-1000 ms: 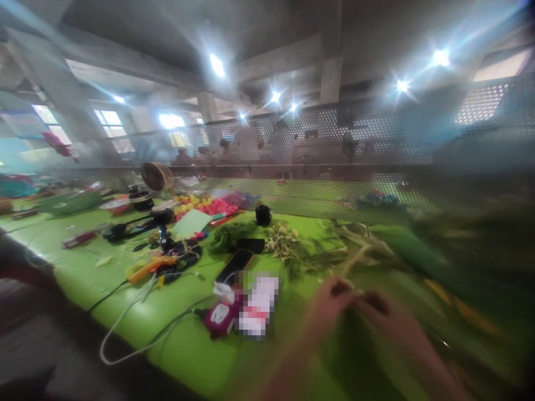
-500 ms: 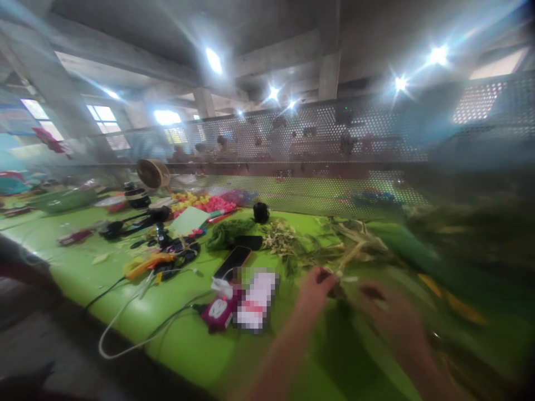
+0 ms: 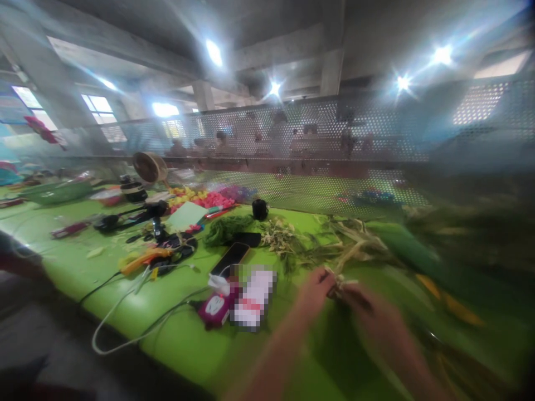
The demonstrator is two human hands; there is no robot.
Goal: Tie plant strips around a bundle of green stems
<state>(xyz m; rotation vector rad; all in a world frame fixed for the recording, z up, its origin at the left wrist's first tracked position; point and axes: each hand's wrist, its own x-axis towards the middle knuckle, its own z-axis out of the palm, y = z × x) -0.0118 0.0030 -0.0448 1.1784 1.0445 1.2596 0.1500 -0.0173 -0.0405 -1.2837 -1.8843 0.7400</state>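
Over the green table (image 3: pixel 184 351), both my hands are close together at a pale plant-like sprig (image 3: pixel 339 283). My left hand (image 3: pixel 312 289) pinches it from the left with curled fingers. My right hand (image 3: pixel 368 301) meets it from the other side, its fingertips closed on the sprig's right part. Blur hides the finer shape of the piece. Just beyond the hands lies a loose pile of long pale stems (image 3: pixel 359 245), with a heap of small pale sprigs (image 3: pixel 279 236) to its left.
Left of my hands are a pixelated phone (image 3: pixel 253 301), a purple box (image 3: pixel 215 309) with cables, and a dark phone (image 3: pixel 234 257). Farther left lie an orange-yellow glue gun (image 3: pixel 146 259) and a fan (image 3: pixel 149 167). A perforated screen (image 3: pixel 267 139) stands behind, with blurred people beyond.
My right hand has moved left to the sprig, closing the gap between the hands. My left hand stays nearly in place. The view has shifted slightly.
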